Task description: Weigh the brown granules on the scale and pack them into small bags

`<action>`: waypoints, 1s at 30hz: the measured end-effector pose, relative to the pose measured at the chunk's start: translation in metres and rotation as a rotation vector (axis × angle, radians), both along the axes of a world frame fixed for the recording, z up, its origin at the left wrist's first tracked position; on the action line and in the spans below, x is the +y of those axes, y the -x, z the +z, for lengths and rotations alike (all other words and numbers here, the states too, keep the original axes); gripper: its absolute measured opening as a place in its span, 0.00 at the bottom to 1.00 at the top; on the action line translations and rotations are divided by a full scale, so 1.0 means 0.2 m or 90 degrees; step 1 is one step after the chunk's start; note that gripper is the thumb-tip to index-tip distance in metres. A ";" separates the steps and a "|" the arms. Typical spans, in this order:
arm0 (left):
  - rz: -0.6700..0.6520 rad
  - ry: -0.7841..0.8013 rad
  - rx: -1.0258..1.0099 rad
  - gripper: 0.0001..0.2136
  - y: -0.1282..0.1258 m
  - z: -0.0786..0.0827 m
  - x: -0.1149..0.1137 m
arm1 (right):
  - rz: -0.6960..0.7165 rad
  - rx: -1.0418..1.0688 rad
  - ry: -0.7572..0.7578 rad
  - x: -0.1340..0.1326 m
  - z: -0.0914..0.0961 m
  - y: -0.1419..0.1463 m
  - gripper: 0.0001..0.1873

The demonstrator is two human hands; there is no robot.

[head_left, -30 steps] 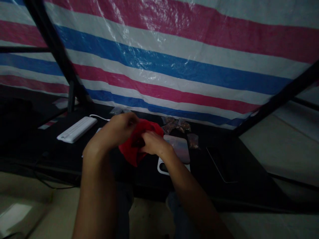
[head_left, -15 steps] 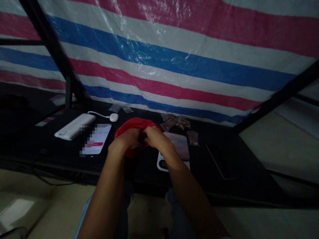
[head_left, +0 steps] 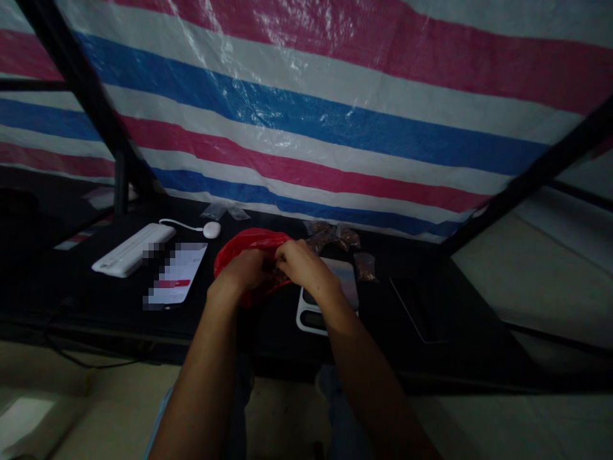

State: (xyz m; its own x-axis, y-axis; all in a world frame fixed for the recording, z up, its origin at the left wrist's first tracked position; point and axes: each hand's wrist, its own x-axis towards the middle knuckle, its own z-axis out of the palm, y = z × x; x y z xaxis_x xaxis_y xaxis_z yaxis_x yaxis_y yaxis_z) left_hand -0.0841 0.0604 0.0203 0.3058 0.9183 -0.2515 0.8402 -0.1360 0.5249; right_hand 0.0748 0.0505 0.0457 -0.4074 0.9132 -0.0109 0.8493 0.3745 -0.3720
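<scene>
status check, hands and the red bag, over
Both shut on red bag: left hand, right hand. Nearby: scale close beside right wrist, phone off to the left.

No readable text, phone screen (head_left: 175, 276) apparently blurred out

Black table (head_left: 373, 345) spans the middle of the frame. Left part: a long white device (head_left: 134, 249), with a thin white cable running to a small round puck (head_left: 211, 229). A lit phone (head_left: 176, 275) lies just right of the device. Centre: red bag (head_left: 239, 246), contact with the surface unclear; white scale (head_left: 306, 314) just right of it. Behind the scale: small packets (head_left: 335, 237) with brown contents. Clear packets (head_left: 225, 211) lie further left.
</scene>
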 end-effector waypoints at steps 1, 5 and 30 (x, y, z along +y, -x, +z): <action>0.003 -0.009 0.009 0.14 0.00 0.00 0.00 | 0.009 0.025 -0.001 0.00 0.01 -0.02 0.13; -0.012 -0.033 0.030 0.14 -0.01 0.01 0.01 | 0.026 0.138 0.005 -0.01 0.06 -0.14 0.10; -0.046 -0.087 0.082 0.08 -0.05 -0.03 0.04 | -0.089 0.140 0.117 -0.05 0.12 -0.48 0.08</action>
State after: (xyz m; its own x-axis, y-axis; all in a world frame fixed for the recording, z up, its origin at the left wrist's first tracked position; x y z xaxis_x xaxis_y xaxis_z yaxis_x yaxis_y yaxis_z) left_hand -0.0744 0.0691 0.0140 0.3457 0.9234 -0.1669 0.8848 -0.2616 0.3855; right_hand 0.1701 0.0396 0.0690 -0.2886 0.9516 -0.1060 0.7793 0.1691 -0.6034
